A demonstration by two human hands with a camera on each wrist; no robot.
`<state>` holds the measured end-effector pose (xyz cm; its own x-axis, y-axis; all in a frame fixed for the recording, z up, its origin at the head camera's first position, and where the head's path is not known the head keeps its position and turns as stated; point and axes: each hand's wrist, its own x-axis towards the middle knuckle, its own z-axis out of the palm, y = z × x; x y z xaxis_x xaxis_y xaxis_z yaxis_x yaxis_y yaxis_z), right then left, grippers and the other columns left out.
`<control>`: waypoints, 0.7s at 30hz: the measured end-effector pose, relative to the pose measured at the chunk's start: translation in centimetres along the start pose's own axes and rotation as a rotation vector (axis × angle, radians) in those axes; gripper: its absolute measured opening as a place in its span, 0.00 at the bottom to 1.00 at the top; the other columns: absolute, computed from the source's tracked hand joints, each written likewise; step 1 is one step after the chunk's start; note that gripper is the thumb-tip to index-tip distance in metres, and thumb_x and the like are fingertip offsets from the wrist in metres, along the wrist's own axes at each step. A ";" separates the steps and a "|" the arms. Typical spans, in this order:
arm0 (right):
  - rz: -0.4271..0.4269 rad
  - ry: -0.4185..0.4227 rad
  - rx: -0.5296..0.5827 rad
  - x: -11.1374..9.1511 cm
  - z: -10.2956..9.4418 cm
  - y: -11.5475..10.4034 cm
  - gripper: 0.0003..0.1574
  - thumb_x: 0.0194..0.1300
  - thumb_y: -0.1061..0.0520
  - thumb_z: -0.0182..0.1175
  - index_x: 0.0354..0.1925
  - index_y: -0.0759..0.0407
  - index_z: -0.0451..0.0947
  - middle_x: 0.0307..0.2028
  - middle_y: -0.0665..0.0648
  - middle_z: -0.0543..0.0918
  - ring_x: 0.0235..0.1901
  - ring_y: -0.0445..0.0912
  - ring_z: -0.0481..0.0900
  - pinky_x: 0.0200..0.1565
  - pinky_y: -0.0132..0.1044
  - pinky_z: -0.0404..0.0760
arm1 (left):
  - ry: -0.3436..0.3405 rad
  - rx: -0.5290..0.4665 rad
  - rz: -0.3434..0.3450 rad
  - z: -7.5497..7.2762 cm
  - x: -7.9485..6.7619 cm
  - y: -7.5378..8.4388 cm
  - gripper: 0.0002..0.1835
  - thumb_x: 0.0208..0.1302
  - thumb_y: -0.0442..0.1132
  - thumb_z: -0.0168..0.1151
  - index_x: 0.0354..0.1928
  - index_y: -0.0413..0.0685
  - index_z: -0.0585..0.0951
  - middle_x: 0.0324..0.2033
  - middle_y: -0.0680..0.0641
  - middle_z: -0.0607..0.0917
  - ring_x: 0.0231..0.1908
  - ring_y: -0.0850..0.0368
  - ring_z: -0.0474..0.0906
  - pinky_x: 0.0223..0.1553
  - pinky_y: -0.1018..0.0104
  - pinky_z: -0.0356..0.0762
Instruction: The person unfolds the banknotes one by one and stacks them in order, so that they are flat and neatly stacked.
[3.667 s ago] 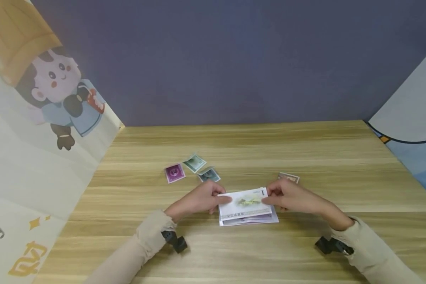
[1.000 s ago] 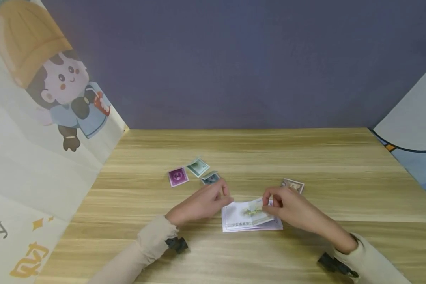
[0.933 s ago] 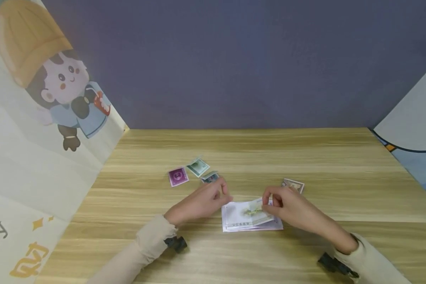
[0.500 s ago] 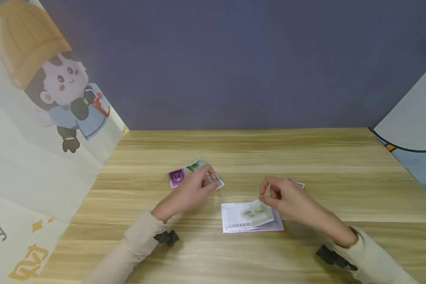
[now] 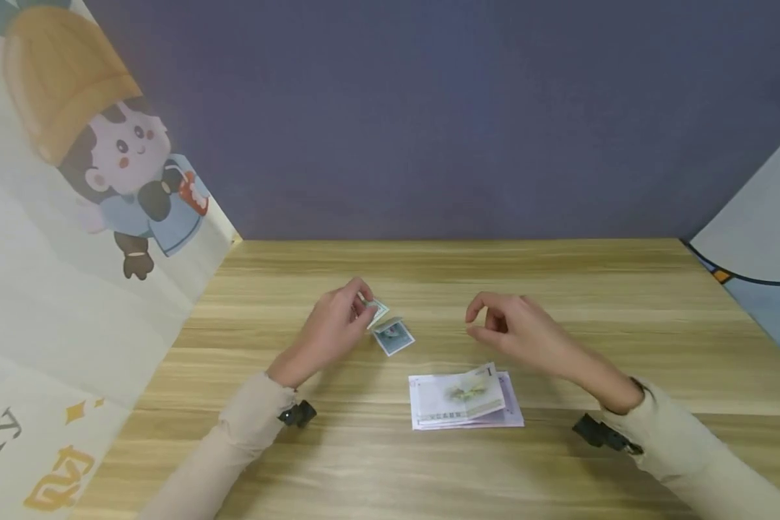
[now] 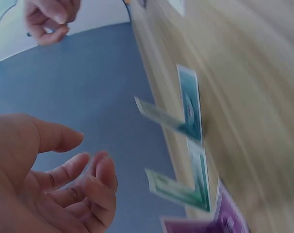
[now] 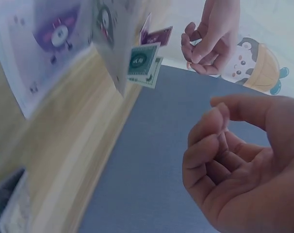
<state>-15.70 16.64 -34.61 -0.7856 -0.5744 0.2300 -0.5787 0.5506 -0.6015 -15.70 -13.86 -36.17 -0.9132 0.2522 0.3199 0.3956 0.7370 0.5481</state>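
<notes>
My left hand [image 5: 328, 325] hovers over the small folded banknotes at the left, its fingers loosely bent and holding nothing. By its fingertips lies a green banknote [image 5: 378, 312], partly hidden; a blue-green banknote [image 5: 393, 337] is just right of it. The purple banknote [image 6: 230, 216], covered by the hand in the head view, shows in the left wrist view. My right hand [image 5: 526, 328], bent and holding nothing, is above the table beyond a stack of larger banknotes [image 5: 422, 397]. On top of that stack, a 1-yuan banknote [image 5: 468, 393] has its right end raised.
A folded banknote [image 7: 13, 206] stands on the table at the lower left of the right wrist view. The wooden table [image 5: 468, 469] ends at a dark blue panel [image 5: 455, 130]. A cartoon-printed sheet [image 5: 58, 303] hangs at the left side.
My right hand has released the 1-yuan banknote and moved up and away. My left hand has left the stack and moved left and farther out, over the small banknotes.
</notes>
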 end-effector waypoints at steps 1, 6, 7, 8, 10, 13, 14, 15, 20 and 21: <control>-0.003 -0.001 -0.002 0.4 -0.2 0.1 0.05 0.66 0.60 0.65 0.40 0.53 0.79 0.17 0.44 0.74 0.15 0.37 0.67 0.19 0.32 0.69 | 0.009 0.015 0.003 -0.1 0.2 -0.1 0.04 0.68 0.35 0.60 0.41 0.42 0.78 0.28 0.50 0.82 0.25 0.61 0.76 0.25 0.67 0.77; 0.000 -0.042 0.029 2.4 -0.7 0.4 0.05 0.69 0.60 0.63 0.43 0.56 0.79 0.20 0.47 0.77 0.18 0.40 0.72 0.21 0.34 0.72 | 0.014 0.066 0.004 -0.3 1.2 -0.8 0.07 0.66 0.35 0.62 0.44 0.40 0.79 0.34 0.46 0.82 0.31 0.55 0.77 0.30 0.64 0.79; 0.004 -0.049 0.036 2.8 -0.8 0.5 0.05 0.69 0.60 0.62 0.43 0.57 0.79 0.20 0.47 0.78 0.19 0.41 0.73 0.21 0.34 0.73 | 0.009 0.085 0.000 -0.3 1.4 -0.9 0.09 0.66 0.35 0.62 0.45 0.39 0.79 0.36 0.44 0.82 0.33 0.53 0.78 0.33 0.62 0.79; 0.007 -0.058 0.042 3.2 -0.8 0.5 0.05 0.69 0.60 0.62 0.43 0.57 0.79 0.21 0.47 0.78 0.19 0.42 0.74 0.22 0.34 0.74 | 0.002 0.106 -0.004 -0.2 1.6 -1.1 0.10 0.66 0.35 0.63 0.46 0.38 0.79 0.38 0.43 0.83 0.36 0.51 0.78 0.36 0.60 0.80; 0.014 -0.069 0.051 3.9 -0.7 0.7 0.05 0.69 0.60 0.62 0.44 0.58 0.79 0.22 0.48 0.79 0.21 0.44 0.77 0.22 0.35 0.75 | -0.016 0.166 -0.014 -0.1 2.1 -1.4 0.14 0.66 0.37 0.63 0.50 0.37 0.79 0.44 0.38 0.83 0.44 0.45 0.79 0.44 0.55 0.81; 0.022 -0.087 0.063 4.7 -0.6 1.1 0.06 0.69 0.61 0.62 0.44 0.60 0.80 0.24 0.49 0.81 0.23 0.45 0.79 0.23 0.36 0.77 | -0.061 0.259 -0.036 0.1 2.7 -2.1 0.19 0.67 0.39 0.63 0.55 0.35 0.78 0.51 0.35 0.81 0.52 0.40 0.77 0.52 0.48 0.78; 0.027 -0.095 0.069 5.0 -0.5 1.3 0.06 0.69 0.60 0.62 0.44 0.60 0.80 0.24 0.49 0.81 0.23 0.44 0.80 0.24 0.36 0.78 | -0.077 0.281 -0.043 0.3 2.9 -2.3 0.20 0.67 0.39 0.63 0.56 0.34 0.78 0.53 0.34 0.80 0.54 0.39 0.77 0.53 0.47 0.78; 0.030 -0.102 0.074 5.2 -0.5 1.5 0.06 0.69 0.60 0.62 0.44 0.60 0.80 0.25 0.49 0.82 0.23 0.44 0.80 0.24 0.36 0.79 | -0.091 0.302 -0.047 0.4 3.0 -2.5 0.20 0.68 0.40 0.62 0.56 0.34 0.78 0.53 0.33 0.80 0.55 0.38 0.76 0.53 0.46 0.78; 0.032 -0.130 0.080 6.4 -0.3 2.6 0.07 0.69 0.61 0.61 0.45 0.62 0.80 0.27 0.51 0.83 0.25 0.46 0.82 0.27 0.37 0.80 | -0.109 0.388 -0.040 0.9 3.7 -3.3 0.16 0.66 0.40 0.63 0.48 0.33 0.81 0.42 0.37 0.84 0.42 0.43 0.80 0.42 0.47 0.79; 0.032 -0.133 0.077 6.5 -0.2 2.8 0.07 0.69 0.61 0.62 0.45 0.62 0.80 0.27 0.51 0.84 0.25 0.48 0.82 0.27 0.37 0.80 | -0.106 0.414 -0.036 1.0 3.8 -3.4 0.15 0.66 0.40 0.63 0.45 0.34 0.82 0.38 0.39 0.84 0.37 0.45 0.80 0.38 0.49 0.78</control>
<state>-22.52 14.58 -34.62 -0.7642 -0.6357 0.1094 -0.5315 0.5244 -0.6652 -20.60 -14.78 -37.62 -0.9392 0.2693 0.2131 0.3108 0.9305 0.1940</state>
